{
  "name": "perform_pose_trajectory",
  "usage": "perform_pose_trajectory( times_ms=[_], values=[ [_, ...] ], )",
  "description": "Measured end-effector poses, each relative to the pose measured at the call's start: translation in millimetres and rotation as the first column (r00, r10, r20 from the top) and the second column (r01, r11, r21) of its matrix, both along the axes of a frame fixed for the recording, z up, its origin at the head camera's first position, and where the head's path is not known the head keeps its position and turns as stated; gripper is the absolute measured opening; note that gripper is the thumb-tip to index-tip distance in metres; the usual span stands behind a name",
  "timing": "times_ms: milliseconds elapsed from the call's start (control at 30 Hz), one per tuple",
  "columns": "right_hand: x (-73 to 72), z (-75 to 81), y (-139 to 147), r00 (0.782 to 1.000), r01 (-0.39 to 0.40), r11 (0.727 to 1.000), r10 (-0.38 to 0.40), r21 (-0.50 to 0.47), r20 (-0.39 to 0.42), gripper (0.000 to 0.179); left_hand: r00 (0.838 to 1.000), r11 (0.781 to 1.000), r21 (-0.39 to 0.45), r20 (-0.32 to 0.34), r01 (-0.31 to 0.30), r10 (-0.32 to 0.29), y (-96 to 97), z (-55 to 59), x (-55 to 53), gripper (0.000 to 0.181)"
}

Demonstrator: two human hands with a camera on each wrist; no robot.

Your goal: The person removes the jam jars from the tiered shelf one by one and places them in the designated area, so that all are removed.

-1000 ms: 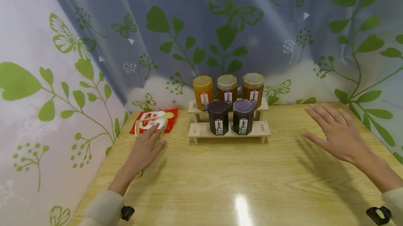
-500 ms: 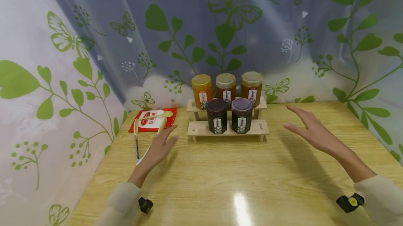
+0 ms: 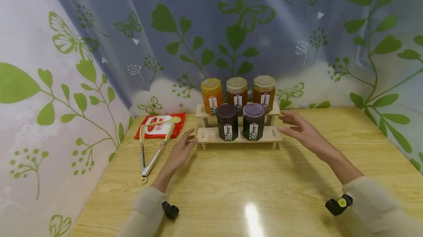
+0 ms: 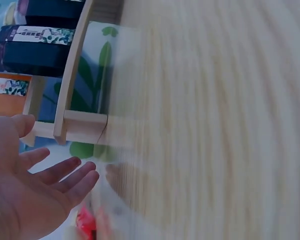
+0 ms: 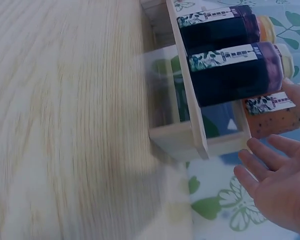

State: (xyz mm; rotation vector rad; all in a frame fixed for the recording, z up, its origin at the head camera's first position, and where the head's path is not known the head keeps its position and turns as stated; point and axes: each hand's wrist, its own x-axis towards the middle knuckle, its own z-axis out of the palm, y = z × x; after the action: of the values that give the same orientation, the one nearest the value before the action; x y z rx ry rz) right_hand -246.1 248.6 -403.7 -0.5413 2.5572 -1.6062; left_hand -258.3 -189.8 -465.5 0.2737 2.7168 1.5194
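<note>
A two-step wooden rack (image 3: 206, 134) stands at the back of the table, bearing several jars. On its lower step are two dark jars, one with a blackish lid (image 3: 227, 122) and one with a purple lid (image 3: 253, 121). Three orange to amber jars, such as the yellow-lidded one (image 3: 212, 97), fill the upper step. My left hand (image 3: 180, 152) is beside the rack's left end, fingers spread and nothing in them. At the right end my right hand (image 3: 305, 134) is likewise bare, its fingers relaxed and pointing at the rack. Both wrist views show the palms turned toward the rack.
Left of the rack lies a red and white packet (image 3: 158, 126) at the back. Tongs (image 3: 152, 161) with cream tips lie partly over it, left of my left hand. A patterned curtain (image 3: 185, 39) hangs behind the table (image 3: 211, 185).
Both hands have moved inward toward the rack, the left one rightward off the tongs, the right one leftward. The rack and jars have stayed in place.
</note>
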Motion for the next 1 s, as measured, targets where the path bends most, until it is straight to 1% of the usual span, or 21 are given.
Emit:
perform_pose_trajectory(
  times_ms=[133,233,400,633,800,933,1000],
  values=[
    [-5.6,-6.1,-10,0.999,0.009,0.999,-0.006,-0.052,0.040,0.069,0.999,0.995,0.097,0.041,-0.021,0.017,7.6,-2.4,-4.0,0.058],
    [-9.4,-9.5,-19,0.998,0.011,0.996,-0.005,-0.092,0.064,0.068,0.997,0.989,0.141,0.062,-0.044,0.036,12.9,-3.5,-5.1,0.058],
    [-13.6,-12.4,-33,0.996,0.022,0.992,-0.011,-0.125,0.093,0.070,0.995,0.982,0.170,0.069,-0.084,0.073,22.5,-5.8,-7.8,0.061],
    [-17.8,-16.3,-49,0.991,0.058,0.986,-0.038,-0.159,0.125,0.074,0.992,0.972,0.205,0.070,-0.113,0.100,34.4,-8.3,-12.6,0.067],
    [-22.7,-20.0,-59,0.990,0.078,0.984,-0.058,-0.159,0.129,0.076,0.988,0.960,0.240,0.092,-0.142,0.123,38.7,-11.0,-13.8,0.069],
    [-22.8,-20.3,-67,0.989,0.098,0.984,-0.079,-0.150,0.126,0.076,0.985,0.947,0.279,0.102,-0.160,0.137,43.1,-10.3,-12.9,0.070],
    [-22.2,-20.7,-71,0.988,0.116,0.980,-0.097,-0.161,0.120,0.075,0.984,0.941,0.293,0.103,-0.172,0.148,45.6,-9.7,-13.3,0.070]
  ],
)
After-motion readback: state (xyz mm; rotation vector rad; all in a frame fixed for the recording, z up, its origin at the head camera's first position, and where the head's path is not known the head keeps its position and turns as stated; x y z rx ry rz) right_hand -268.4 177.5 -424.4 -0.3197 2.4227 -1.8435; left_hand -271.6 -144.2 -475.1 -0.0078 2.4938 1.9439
